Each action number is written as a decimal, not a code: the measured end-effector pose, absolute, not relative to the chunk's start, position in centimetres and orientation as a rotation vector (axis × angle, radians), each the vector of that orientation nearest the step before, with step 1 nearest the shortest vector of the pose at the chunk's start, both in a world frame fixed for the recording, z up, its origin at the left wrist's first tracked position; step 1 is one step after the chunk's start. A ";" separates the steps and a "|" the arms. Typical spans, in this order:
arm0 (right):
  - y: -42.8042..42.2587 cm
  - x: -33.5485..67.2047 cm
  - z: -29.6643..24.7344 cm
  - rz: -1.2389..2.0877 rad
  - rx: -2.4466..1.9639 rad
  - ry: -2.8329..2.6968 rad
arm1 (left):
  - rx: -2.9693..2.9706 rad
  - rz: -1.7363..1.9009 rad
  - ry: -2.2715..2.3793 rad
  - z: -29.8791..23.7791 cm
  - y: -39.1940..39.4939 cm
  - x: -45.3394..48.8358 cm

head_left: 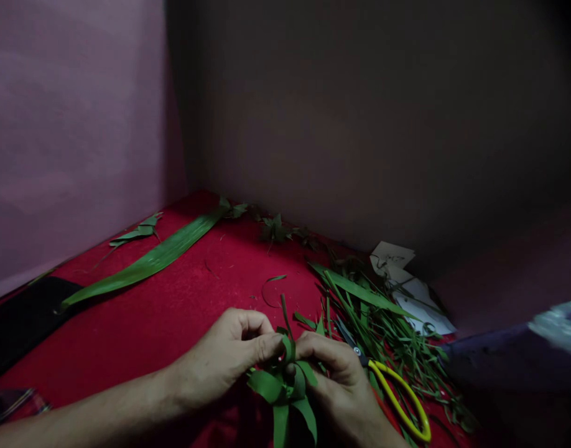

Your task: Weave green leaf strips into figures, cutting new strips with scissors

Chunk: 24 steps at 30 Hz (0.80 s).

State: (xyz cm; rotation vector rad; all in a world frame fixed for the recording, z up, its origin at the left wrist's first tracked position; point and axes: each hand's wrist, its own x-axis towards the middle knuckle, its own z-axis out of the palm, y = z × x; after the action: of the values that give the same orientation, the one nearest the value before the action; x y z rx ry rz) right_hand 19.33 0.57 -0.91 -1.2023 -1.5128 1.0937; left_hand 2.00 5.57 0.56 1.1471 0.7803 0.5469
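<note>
My left hand and my right hand meet low in the middle of the view over a red cloth. Both pinch a folded green leaf piece made of looped strips, with a thin stem sticking up from it. The fingers of each hand are closed on the loops. Yellow-handled scissors lie on the cloth just right of my right hand.
A long green leaf lies across the cloth at the left, with a small folded leaf shape behind it. A heap of leaf trimmings and white paper sit at the right. A black object lies at the left edge. Walls close in behind.
</note>
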 end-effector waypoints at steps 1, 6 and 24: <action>0.5 19.3 -0.8 1.072 -1.198 -1.526 | 1.142 0.548 0.781 0.6 5.6 2.0; 0.5 19.5 -0.2 0.938 -1.217 -1.621 | 1.128 0.560 0.815 0.6 5.6 2.1; 0.5 20.0 -0.1 0.714 -1.309 -1.685 | 1.079 0.591 0.873 1.2 5.9 1.9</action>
State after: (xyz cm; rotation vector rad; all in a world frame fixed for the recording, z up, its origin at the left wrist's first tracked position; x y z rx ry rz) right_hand 19.97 0.47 -0.07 -1.3094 -1.6849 0.7139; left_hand 1.90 5.92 1.22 1.0788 0.8727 0.5909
